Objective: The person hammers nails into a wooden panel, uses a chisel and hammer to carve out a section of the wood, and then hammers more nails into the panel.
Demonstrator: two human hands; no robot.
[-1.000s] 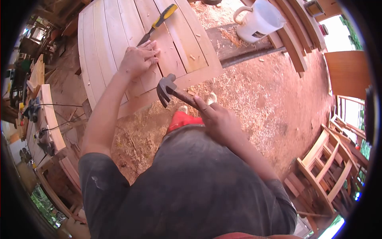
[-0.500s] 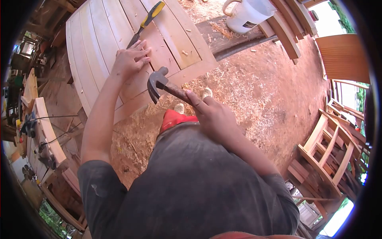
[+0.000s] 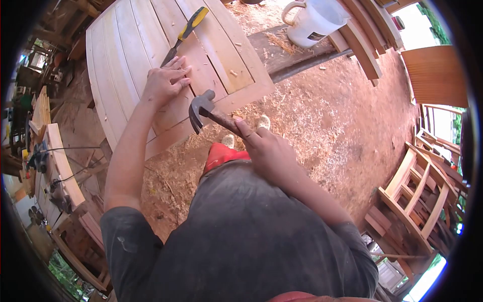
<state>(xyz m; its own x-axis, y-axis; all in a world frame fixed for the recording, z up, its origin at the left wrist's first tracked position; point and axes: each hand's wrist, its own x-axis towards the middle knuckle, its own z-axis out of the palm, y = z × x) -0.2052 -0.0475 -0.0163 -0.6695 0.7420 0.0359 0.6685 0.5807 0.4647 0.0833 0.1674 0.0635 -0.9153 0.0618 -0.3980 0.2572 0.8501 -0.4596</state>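
A person in a dark shirt (image 3: 271,226) works over a slatted wooden panel (image 3: 126,55), which lies toward eleven o'clock from the centre of the view. Compared with a second ago, the view has shifted slightly, leaving the panel and a white mug (image 3: 317,22) a little nearer nine o'clock; both hands, the hammer and the chisel keep nearly the same places relative to the panel.

The left hand (image 3: 163,83) rests on the panel, fingers loosely bent and close together rather than clenched; whether they pinch something small cannot be told. The right hand (image 3: 271,153) is closed firmly around the handle of a claw hammer (image 3: 202,104), one digit laid along the wood. The hammer's head, at four o'clock from the left hand, is by the panel's near edge, claw pointing toward six; whether it touches is unclear.

A yellow-and-black chisel (image 3: 186,31) lies on the slats, its handle at one o'clock from the left hand and its blade beside the fingers. Shavings (image 3: 322,121) litter the ground.
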